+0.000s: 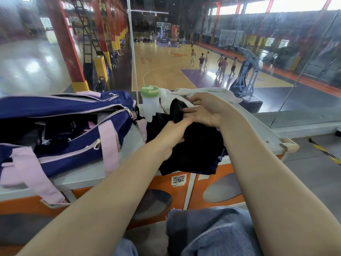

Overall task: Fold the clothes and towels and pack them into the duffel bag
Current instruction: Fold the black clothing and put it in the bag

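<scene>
A navy duffel bag (60, 126) with pink straps lies unzipped on the left of the counter top, dark items inside it. To its right sits a pile of black clothing (199, 150). My left hand (173, 134) grips a fold of that black garment. My right hand (203, 109) pinches its raised upper edge, fingers spread over the cloth. A white towel (208, 93) lies crumpled behind the black pile, partly hidden by my right hand.
A clear bottle with a green lid (149, 100) stands between the bag and the towel. The orange-fronted counter (162, 182) ends at a glass wall overlooking a basketball court with several people. My denim-clad knees (208, 233) are below the counter.
</scene>
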Demonstrator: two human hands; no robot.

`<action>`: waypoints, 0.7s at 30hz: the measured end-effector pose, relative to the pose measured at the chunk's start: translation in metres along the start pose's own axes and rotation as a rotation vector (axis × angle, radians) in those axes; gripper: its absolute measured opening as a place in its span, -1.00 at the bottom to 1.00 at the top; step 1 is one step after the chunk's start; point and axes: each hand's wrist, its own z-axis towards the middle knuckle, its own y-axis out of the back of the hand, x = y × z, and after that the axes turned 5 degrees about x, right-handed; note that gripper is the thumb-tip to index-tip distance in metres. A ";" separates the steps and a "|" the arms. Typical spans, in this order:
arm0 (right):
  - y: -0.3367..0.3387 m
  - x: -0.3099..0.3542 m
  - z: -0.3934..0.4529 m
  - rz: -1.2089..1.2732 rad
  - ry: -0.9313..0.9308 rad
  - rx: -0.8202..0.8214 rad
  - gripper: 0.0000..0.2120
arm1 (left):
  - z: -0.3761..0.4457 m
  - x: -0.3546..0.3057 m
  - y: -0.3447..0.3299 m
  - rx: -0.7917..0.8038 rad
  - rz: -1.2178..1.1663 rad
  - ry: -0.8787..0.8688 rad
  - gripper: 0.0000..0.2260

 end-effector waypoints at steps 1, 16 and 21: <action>-0.003 0.000 0.001 -0.012 -0.001 0.001 -0.55 | 0.002 0.000 0.002 -0.035 -0.055 -0.003 -0.59; 0.014 0.001 -0.016 -0.688 0.108 -0.192 -0.79 | 0.014 0.008 0.037 -0.158 -0.436 0.119 -0.80; 0.004 -0.014 -0.020 -0.977 0.078 0.172 -0.77 | 0.016 0.004 0.056 -0.157 -0.377 0.142 -0.85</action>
